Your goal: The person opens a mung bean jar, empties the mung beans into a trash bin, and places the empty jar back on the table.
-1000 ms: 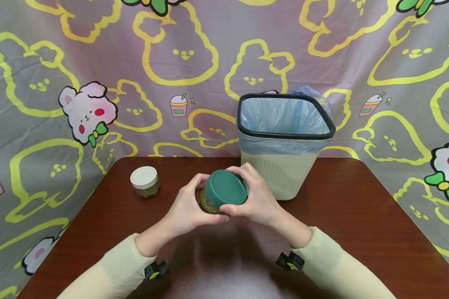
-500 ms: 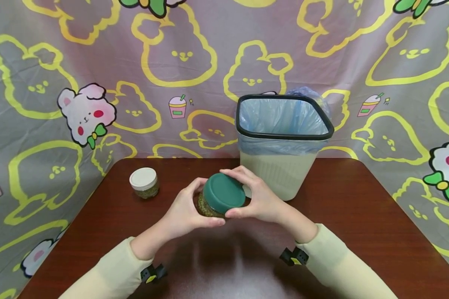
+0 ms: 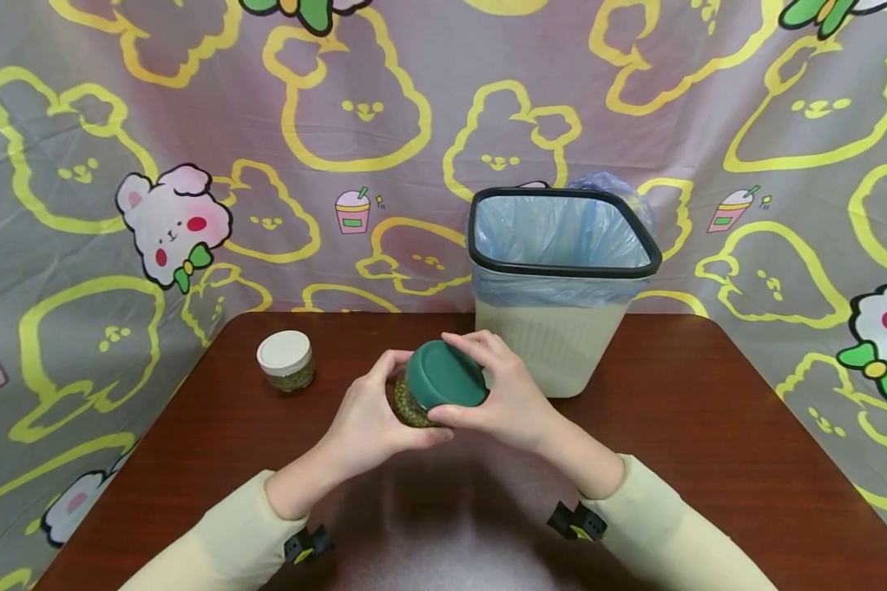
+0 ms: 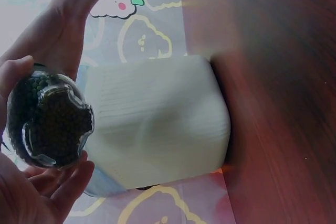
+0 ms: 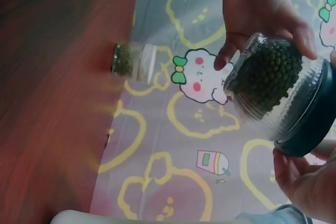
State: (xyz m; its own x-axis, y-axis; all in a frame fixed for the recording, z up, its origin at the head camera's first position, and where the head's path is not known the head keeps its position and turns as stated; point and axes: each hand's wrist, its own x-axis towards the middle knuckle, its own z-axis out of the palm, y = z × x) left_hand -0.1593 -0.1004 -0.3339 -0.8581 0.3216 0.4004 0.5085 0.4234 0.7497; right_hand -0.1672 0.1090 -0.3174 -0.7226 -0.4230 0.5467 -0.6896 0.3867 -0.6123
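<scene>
Far left on the surface (image 3: 710, 443), white-lidded jar (image 3: 286, 361) stands upright, well apart from both hands. Next, left hand (image 3: 362, 414) curls round the base of green-lidded jar (image 5: 283, 93), held tilted above the surface. Right hand (image 3: 513, 402) grips its lid (image 3: 447, 376); split grip probably steadies base against lid. Behind right: bin (image 3: 543, 341), liner (image 3: 562, 234) folded over, presumably against slipping. Surface is red-brown wood-grain; cartoon-print cloth (image 3: 399, 193) backs it.

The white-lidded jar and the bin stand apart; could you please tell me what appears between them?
The head view shows the left hand, the green-lidded jar and the right hand between the white-lidded jar and the bin.
</scene>
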